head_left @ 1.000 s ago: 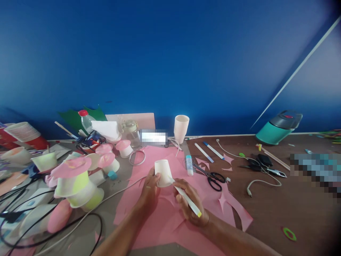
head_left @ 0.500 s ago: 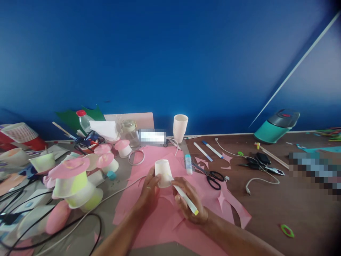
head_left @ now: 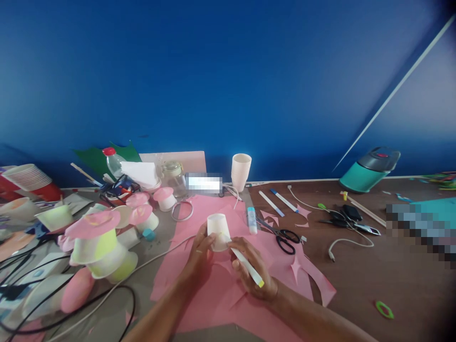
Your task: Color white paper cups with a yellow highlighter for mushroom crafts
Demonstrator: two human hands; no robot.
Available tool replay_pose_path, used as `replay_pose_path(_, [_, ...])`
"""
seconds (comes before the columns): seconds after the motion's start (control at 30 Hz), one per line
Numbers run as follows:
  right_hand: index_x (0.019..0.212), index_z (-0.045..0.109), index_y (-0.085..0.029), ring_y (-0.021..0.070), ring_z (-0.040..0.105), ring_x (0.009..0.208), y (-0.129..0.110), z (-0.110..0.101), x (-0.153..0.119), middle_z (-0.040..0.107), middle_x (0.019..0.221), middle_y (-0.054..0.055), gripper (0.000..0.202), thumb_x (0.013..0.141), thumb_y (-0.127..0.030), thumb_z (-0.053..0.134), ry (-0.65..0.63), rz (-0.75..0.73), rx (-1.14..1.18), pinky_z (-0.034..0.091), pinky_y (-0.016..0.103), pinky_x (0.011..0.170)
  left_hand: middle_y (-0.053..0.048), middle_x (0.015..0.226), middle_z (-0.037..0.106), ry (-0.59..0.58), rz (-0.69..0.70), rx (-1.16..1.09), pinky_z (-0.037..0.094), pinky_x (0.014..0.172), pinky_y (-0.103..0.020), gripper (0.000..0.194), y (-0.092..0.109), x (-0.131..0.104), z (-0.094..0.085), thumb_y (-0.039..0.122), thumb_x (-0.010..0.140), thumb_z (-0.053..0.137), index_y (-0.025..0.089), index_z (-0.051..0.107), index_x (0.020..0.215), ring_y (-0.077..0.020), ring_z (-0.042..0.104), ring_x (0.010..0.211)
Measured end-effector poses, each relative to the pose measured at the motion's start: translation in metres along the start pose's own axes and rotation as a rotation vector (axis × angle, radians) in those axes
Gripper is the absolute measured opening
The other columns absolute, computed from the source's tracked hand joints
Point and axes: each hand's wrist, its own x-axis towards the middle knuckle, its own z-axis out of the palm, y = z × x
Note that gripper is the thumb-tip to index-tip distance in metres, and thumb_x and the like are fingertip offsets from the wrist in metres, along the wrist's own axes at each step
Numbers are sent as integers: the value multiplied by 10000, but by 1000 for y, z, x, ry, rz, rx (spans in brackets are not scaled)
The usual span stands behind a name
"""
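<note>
In my left hand [head_left: 201, 248] is a small white paper cup [head_left: 217, 227], upside down with its rim toward me; faint yellow shows on its lower side. My right hand [head_left: 254, 268] is closed round a white marker [head_left: 249, 267] with a yellow end, its tip side against or very near the cup's rim. Both hands are over pink paper sheets [head_left: 199, 308]. To the right of the cup lie a glue stick [head_left: 251, 221] with a blue cap and black-handled scissors [head_left: 285, 239].
A stack of white cups [head_left: 241, 171] stands by the blue wall. Pink-topped cups [head_left: 94, 232] and black cables crowd the left. Two markers [head_left: 284, 199], a white charging cable [head_left: 351, 241] and a teal flask [head_left: 368, 171] are on the right.
Almost nothing differs. Both hands keep the cup and the marker in nearly the same place, with the marker perhaps shifted very slightly.
</note>
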Motion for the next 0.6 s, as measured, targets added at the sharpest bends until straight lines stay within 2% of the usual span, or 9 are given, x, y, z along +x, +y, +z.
replay_pose_path(0.27, [1165,511,-211,214,560,826,-2,-2,3,585,884,69,287,929,-319,388,-29,-49,6,507,386,771,-23,877,610,-16,19,-14,434,681,-260,306,1,0,0,246,753,570,211,580,1057,-171,564,772])
replay_pose_path(0.43, [1171,498,-216,202,572,815,0,1,-1,560,948,76,302,934,-363,381,14,23,60,514,355,732,-41,889,630,43,19,14,437,704,-277,363,1,-1,0,277,738,595,197,574,1091,-196,574,811])
replay_pose_path(0.6, [1182,489,-227,203,562,813,-1,1,0,565,950,80,303,937,-365,377,4,27,50,509,356,731,-54,881,626,7,30,26,441,691,-295,353,4,0,3,278,739,588,202,582,1084,-213,575,815])
